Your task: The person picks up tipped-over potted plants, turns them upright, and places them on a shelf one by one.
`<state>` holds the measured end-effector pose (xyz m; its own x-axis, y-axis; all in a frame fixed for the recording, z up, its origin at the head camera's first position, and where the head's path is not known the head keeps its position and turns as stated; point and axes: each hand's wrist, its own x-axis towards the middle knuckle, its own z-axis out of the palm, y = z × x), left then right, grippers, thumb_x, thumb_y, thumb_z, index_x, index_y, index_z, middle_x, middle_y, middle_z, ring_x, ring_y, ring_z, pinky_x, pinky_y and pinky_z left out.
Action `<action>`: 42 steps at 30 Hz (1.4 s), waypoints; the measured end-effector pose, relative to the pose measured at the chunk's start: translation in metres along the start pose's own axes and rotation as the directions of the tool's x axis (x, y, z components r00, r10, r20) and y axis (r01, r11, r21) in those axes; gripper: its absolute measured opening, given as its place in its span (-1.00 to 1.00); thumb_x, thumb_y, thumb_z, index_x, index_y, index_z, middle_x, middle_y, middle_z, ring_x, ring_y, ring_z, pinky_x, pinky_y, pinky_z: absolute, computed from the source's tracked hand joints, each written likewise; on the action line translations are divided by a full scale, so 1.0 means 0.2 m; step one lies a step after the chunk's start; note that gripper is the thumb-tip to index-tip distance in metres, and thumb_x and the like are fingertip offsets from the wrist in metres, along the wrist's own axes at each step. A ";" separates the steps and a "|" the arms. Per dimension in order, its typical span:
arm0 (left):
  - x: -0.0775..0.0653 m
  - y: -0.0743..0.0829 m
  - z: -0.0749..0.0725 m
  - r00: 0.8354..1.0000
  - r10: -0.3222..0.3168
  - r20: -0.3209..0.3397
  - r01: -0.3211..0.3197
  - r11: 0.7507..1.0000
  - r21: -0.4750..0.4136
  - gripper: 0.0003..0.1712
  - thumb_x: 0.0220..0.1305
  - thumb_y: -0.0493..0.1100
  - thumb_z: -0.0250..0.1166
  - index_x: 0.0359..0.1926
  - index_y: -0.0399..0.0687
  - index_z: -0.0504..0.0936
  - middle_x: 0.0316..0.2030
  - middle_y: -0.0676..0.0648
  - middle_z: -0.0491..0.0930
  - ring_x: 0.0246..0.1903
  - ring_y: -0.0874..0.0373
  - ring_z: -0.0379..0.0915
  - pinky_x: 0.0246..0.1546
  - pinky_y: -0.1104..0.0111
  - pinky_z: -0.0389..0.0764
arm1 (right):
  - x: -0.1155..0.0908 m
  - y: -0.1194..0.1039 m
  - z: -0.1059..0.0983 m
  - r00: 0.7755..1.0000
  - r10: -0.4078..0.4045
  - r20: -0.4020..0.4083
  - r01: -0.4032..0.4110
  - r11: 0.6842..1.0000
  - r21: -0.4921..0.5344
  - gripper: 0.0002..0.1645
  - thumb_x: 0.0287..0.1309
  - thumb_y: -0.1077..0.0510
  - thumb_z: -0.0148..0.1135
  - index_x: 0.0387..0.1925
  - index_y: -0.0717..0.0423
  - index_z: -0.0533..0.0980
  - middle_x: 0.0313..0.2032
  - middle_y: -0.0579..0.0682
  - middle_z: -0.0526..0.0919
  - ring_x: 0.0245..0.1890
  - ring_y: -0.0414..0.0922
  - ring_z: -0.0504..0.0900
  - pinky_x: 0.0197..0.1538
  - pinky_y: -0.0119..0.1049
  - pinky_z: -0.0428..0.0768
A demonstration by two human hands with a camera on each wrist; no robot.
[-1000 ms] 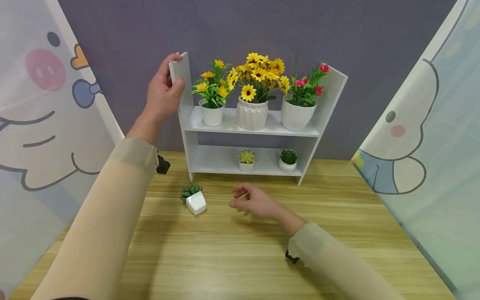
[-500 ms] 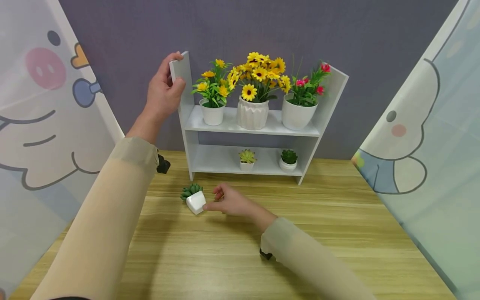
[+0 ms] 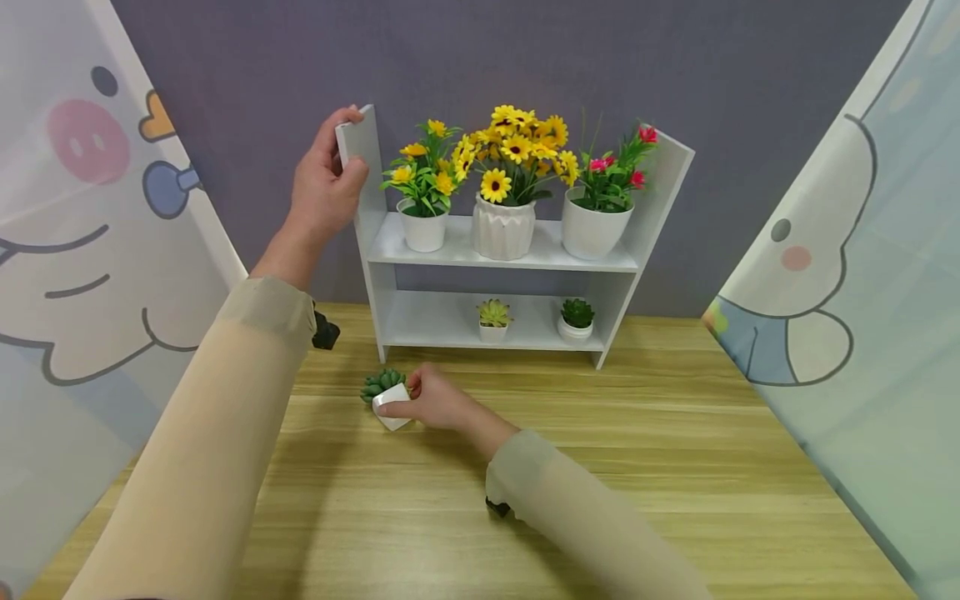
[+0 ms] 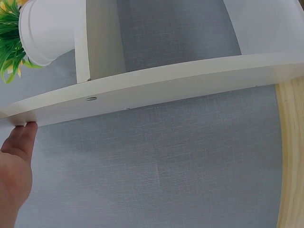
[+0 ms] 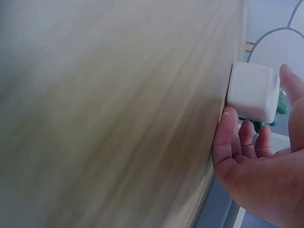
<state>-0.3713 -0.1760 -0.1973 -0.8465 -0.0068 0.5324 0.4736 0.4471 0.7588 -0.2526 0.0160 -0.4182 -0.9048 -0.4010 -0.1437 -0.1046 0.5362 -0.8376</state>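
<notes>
My left hand (image 3: 326, 183) grips the top of the left side panel of a white two-tier shelf (image 3: 510, 343), thumb on the near face. In the left wrist view, fingers (image 4: 24, 137) touch the panel's outer side. A small succulent in a white square pot (image 3: 392, 417) lies tipped over on the table, its green leaves pointing up and left. Around that pot is my right hand (image 3: 442, 402), thumb across its near side and fingers curled behind. The right wrist view has the pot (image 5: 254, 92) between thumb and fingers.
On the upper tier stand a yellow-flowered plant (image 3: 424, 229), a sunflower pot (image 3: 504, 229) and a red-flowered plant (image 3: 596, 229). Below them sit a light green succulent (image 3: 493, 315) and a dark green one (image 3: 577, 317). Wooden table (image 3: 600, 433); a grey wall stands behind, with cartoon curtains at both sides.
My right hand has moved left across the table to the tipped succulent and closed around its pot. The left hand keeps its grip on the shelf, and the plants stay in place.
</notes>
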 end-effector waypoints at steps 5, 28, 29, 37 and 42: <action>0.00 0.00 0.00 1.000 0.012 -0.003 -0.012 1.000 -0.002 -0.35 0.57 -0.04 -0.01 0.60 0.50 0.31 0.68 0.27 0.22 0.50 -0.08 0.41 0.49 -0.09 0.51 | 0.00 0.00 0.00 1.000 0.027 0.000 -0.027 1.000 0.015 -0.34 0.23 -0.12 0.61 0.05 0.16 0.44 -0.10 0.03 0.56 -0.18 -0.12 0.52 -0.15 -0.31 0.53; 0.01 -0.01 0.00 1.000 0.027 -0.011 -0.027 0.999 -0.017 -0.34 0.56 -0.05 -0.01 0.60 0.48 0.32 0.67 0.34 0.20 0.49 -0.07 0.42 0.47 -0.06 0.53 | -0.01 0.01 -0.03 0.998 -0.041 -0.041 0.036 0.992 -0.122 -0.36 0.20 -0.14 0.66 0.16 0.04 0.58 0.01 -0.03 0.69 -0.10 -0.18 0.60 -0.02 -0.30 0.63; 0.01 -0.01 0.00 1.000 0.026 -0.011 -0.026 1.000 -0.015 -0.34 0.56 -0.05 -0.01 0.60 0.48 0.32 0.67 0.34 0.21 0.49 -0.07 0.42 0.48 -0.06 0.53 | -0.02 0.00 -0.04 0.998 -0.047 -0.046 0.040 0.989 -0.140 -0.38 0.19 -0.14 0.66 0.14 0.02 0.59 0.02 -0.04 0.70 -0.09 -0.18 0.61 -0.02 -0.30 0.63; 0.01 0.00 0.00 1.000 0.020 -0.007 -0.020 1.000 0.001 -0.35 0.57 -0.03 -0.01 0.60 0.51 0.31 0.67 0.29 0.23 0.47 -0.08 0.43 0.48 -0.07 0.53 | -0.06 0.02 -0.08 0.996 -0.074 -0.057 0.065 0.988 -0.139 -0.43 0.19 -0.06 0.68 0.12 0.00 0.60 0.04 -0.04 0.75 -0.07 -0.17 0.66 -0.06 -0.29 0.66; 0.00 0.00 0.00 1.000 0.005 -0.006 -0.005 1.000 -0.006 -0.34 0.56 -0.04 -0.02 0.60 0.54 0.31 0.67 0.26 0.23 0.49 -0.09 0.42 0.48 -0.08 0.52 | -0.09 0.04 -0.10 0.996 -0.071 -0.045 0.068 0.995 -0.073 -0.43 0.19 0.02 0.67 0.13 0.04 0.56 0.05 -0.03 0.74 -0.03 -0.15 0.68 0.00 -0.25 0.70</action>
<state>-0.3724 -0.1758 -0.1977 -0.8428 -0.0098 0.5382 0.4792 0.4418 0.7584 -0.2456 0.0430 -0.4125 -0.9126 -0.4044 -0.0596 -0.1958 0.5604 -0.8047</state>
